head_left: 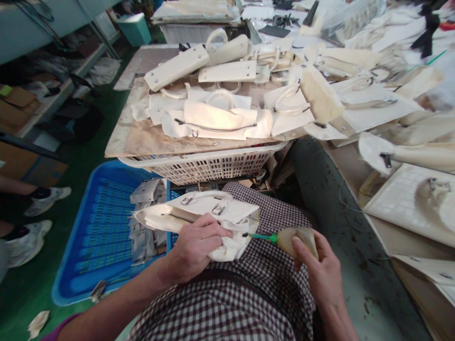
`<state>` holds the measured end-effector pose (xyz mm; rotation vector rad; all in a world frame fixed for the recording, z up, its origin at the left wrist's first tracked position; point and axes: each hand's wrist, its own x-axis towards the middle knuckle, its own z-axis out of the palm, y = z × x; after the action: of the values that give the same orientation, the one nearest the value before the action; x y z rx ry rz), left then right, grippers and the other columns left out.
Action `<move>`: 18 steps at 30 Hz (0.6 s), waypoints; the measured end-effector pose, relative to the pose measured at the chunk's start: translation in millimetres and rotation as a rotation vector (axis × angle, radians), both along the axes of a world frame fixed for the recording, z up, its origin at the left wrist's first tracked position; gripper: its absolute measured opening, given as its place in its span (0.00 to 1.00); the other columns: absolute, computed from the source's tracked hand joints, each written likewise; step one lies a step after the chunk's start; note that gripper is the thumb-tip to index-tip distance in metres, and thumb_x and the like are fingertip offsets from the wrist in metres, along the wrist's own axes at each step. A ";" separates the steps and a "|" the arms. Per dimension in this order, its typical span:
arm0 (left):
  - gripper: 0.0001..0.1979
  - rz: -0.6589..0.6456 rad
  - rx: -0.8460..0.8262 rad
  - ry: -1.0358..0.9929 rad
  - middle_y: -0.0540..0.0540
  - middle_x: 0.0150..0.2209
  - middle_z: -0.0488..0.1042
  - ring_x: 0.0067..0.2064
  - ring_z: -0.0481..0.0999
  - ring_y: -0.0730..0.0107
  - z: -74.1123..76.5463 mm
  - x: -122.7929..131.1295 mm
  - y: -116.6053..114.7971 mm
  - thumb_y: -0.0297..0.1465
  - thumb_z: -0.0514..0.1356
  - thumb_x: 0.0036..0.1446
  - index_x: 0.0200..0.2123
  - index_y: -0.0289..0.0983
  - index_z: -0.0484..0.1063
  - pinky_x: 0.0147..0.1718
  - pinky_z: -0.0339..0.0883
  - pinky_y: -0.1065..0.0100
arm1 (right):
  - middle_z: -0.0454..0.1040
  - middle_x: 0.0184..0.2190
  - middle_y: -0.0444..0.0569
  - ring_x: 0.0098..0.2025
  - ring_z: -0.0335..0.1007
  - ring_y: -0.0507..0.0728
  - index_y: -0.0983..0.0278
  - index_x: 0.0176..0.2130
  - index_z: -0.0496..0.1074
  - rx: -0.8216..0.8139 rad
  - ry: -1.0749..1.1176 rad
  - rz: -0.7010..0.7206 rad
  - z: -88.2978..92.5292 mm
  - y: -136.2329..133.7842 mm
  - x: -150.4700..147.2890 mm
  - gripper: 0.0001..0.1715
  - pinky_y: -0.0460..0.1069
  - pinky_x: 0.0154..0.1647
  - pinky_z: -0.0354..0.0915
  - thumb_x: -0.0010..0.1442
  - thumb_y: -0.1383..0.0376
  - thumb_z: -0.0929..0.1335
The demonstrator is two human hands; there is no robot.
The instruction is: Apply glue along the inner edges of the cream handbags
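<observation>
A: What does the left hand (194,246) have?

B: It grasps a small cream-white handbag (201,206) with a curved handle and metal buckles, the fingers pressed over the material near one end.

A: And where is that bag?

B: Above the lap, in front of the dark-and-white checked cloth (220,312) the person wears.

A: What about the right hand (320,263)?

B: It grips a squat, translucent yellowish bottle (284,239), thumb against its side. A thin green nozzle (262,236) runs from it to the near right end of the bag, by a small dark spot. I cannot tell whether the tip touches.

A: What lies beyond?

B: A wooden-topped desk (137,139) bearing more cream-white bags (216,118), several with looped handles. A white slatted plastic basket (220,163) sits just below its near edge.

A: Anything to the left?

B: A large blue plastic basket (90,237) on the green floor (71,189), with pale grey pieces (144,237) stacked inside. Farther left are another person's white shoes (28,244).
</observation>
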<state>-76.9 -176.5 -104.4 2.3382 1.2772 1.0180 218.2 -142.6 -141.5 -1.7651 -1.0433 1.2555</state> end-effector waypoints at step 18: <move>0.14 0.092 0.060 -0.001 0.45 0.39 0.82 0.39 0.75 0.67 2.3 -5.5 6.9 0.20 0.53 0.65 0.29 0.36 0.73 0.39 0.72 0.66 | 0.65 0.20 0.41 0.17 0.53 0.48 0.65 0.35 0.74 -0.135 0.626 -0.240 9.8 -10.6 3.3 0.18 0.43 0.14 0.54 0.53 0.54 0.77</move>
<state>-82.3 -169.6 -102.1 2.3420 1.3831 1.1003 221.5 -153.3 -131.7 -1.3866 -0.3857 1.5975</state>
